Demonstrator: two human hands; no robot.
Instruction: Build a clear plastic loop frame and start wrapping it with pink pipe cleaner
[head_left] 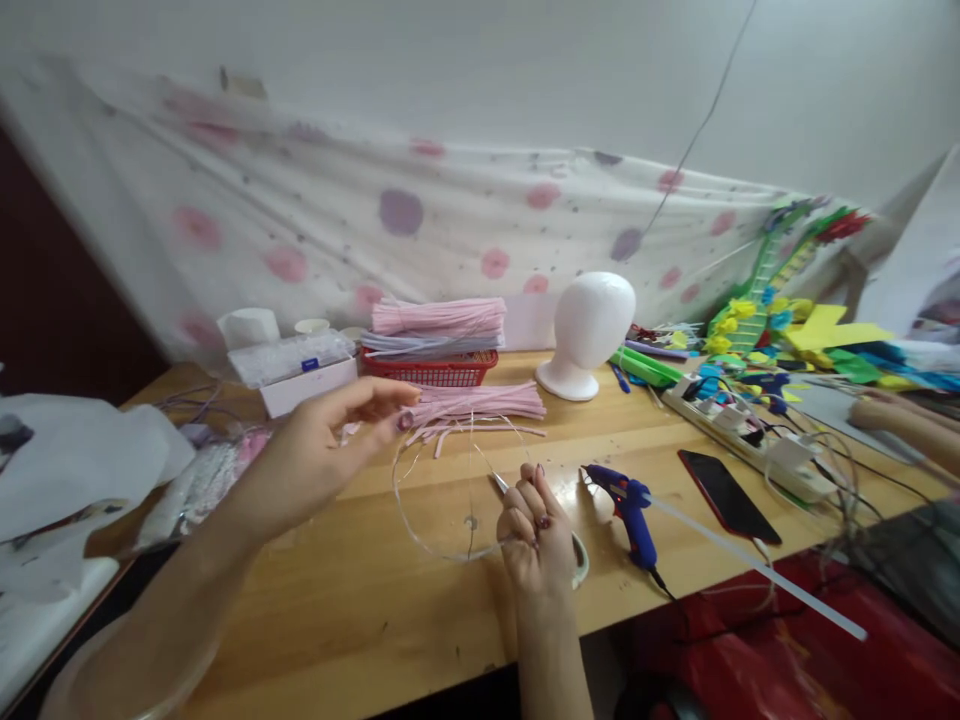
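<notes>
My right hand (536,525) is closed round the lower right side of a thin, clear wire hoop frame (427,545) with wires crossing over it. Scissors (501,483) lie beneath that hand, their tips and part of a pale handle showing. My left hand (337,430) hovers at the hoop's upper left, thumb and forefinger curved towards each other with a gap between them. Behind the hoop lies a bundle of pink pipe cleaners (487,402). A blue glue gun (630,510) with a long glue stick rests to the right of my right hand.
A white foam head (589,330) stands behind, beside a red basket (427,368) of pipe cleaners. On the right are a phone (727,495), a power strip (750,440) with tangled cables, and another person's hand (900,415). Plastic bags (202,485) lie left.
</notes>
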